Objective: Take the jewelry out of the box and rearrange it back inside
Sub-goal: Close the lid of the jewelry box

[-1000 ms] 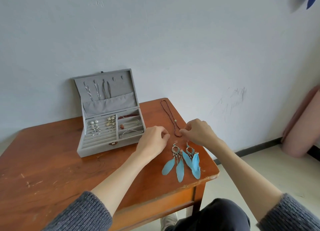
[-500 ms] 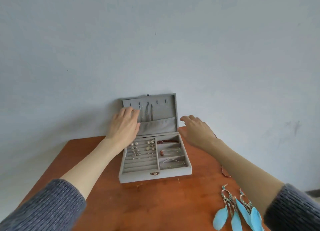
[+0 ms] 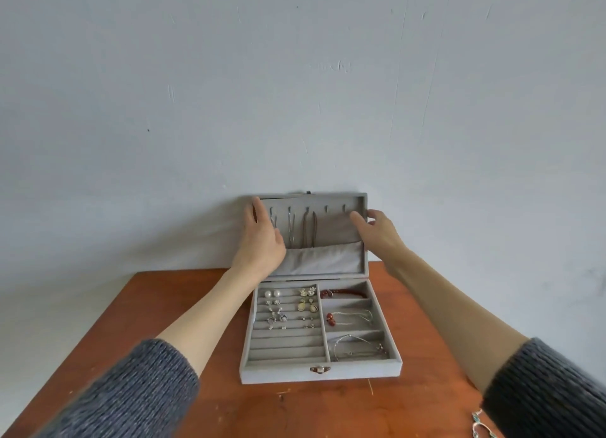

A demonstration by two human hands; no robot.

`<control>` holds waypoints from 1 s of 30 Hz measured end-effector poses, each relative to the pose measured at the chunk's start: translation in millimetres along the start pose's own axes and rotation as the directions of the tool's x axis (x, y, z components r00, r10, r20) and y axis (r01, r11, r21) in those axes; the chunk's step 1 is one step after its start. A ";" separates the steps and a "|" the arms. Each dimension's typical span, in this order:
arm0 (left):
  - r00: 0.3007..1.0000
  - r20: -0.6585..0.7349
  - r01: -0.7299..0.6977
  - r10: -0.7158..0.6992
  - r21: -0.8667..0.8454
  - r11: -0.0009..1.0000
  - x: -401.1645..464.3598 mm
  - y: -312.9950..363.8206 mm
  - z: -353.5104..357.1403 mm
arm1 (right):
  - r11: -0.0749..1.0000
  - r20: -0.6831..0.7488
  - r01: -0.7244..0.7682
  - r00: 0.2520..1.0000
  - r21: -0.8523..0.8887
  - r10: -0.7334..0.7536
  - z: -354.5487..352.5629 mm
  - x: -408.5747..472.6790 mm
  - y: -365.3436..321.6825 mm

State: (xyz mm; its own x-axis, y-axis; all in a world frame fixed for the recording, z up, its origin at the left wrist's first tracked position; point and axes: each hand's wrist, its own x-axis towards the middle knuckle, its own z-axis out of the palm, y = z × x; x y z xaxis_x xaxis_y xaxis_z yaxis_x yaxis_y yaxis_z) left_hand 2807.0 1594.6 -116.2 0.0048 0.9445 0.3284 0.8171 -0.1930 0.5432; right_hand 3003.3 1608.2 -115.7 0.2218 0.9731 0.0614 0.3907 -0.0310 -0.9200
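The grey jewelry box [image 3: 321, 373] stands open on the wooden table [image 3: 183, 309], its lid [image 3: 331, 222] upright against the wall. My left hand [image 3: 262, 240] lies with straight fingers along the lid's left edge, thumb over the inside. My right hand [image 3: 377, 234] holds the lid's right edge between thumb and fingers. Thin necklaces [image 3: 308, 229] hang from hooks in the lid above a fabric pocket. Several small earrings [image 3: 288, 306] sit in the left slots. A red bracelet [image 3: 344, 294] and two chains [image 3: 354, 316] fill the right compartments.
A pale wall rises directly behind the box. Part of a metal earring [image 3: 480, 426] lies at the table's near right edge, beside my right sleeve. Bare tabletop stretches left of the box and in front of it.
My view has swung left and closer to the box. Both hands left the brown necklace and feather earrings, rose to the lid and now rest at its two side edges.
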 end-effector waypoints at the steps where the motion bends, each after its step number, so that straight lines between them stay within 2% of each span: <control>1: 0.999 0.026 0.042 -0.040 -0.078 0.996 -0.5 5.3 -2.6 | 1.000 0.012 -0.011 1.000 0.011 0.011 -1.0 -0.4 -1.8; 3: 0.995 0.061 0.088 -0.079 -0.160 0.983 -1.1 12.1 -7.2 | 0.999 0.028 -0.030 0.999 0.019 0.030 -2.8 -3.5 -5.4; 5: 0.994 0.070 0.099 -0.089 -0.168 0.981 -3.6 12.9 -11.3 | 0.999 0.018 -0.032 0.999 0.038 0.032 -4.3 -8.8 -6.4; 8: 0.997 0.045 0.068 -0.062 -0.139 0.988 -17.0 10.1 -18.8 | 0.995 -0.004 -0.017 1.000 0.099 0.017 -9.5 -23.0 -7.3; 13: 0.999 0.051 0.024 -0.014 -0.196 0.980 -56.4 11.0 -30.2 | 0.996 -0.038 0.021 0.999 0.091 -0.017 -23.3 -59.7 -11.8; 16: 0.999 0.050 -0.001 0.016 -0.289 0.957 -89.8 7.9 -29.8 | 0.996 -0.080 0.058 0.995 0.071 -0.052 -26.0 -88.0 -7.5; 20: 0.994 -0.097 -0.009 -0.041 -0.469 0.883 -131.6 -1.1 -20.9 | 0.993 -0.150 0.071 0.987 0.089 -0.057 -22.0 -122.0 9.4; 23: 0.982 -0.161 0.022 -0.099 -0.424 0.905 -150.5 -8.9 -15.0 | 0.995 -0.169 0.058 0.985 0.082 -0.044 -19.8 -138.3 22.7; 30: 0.988 -0.127 0.036 -0.086 -0.352 0.935 -178.9 -21.8 -16.8 | 0.999 -0.144 0.011 0.990 0.046 -0.004 -11.0 -167.1 50.0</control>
State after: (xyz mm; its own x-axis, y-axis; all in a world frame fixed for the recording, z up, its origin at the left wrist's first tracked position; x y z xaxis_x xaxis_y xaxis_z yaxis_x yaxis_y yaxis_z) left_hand 2778.6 1425.4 -173.7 -0.1387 0.9163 0.3758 0.5619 -0.2396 0.7917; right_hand 2995.6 1441.5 -167.7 0.3468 0.9302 0.1206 0.3519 -0.0099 -0.9360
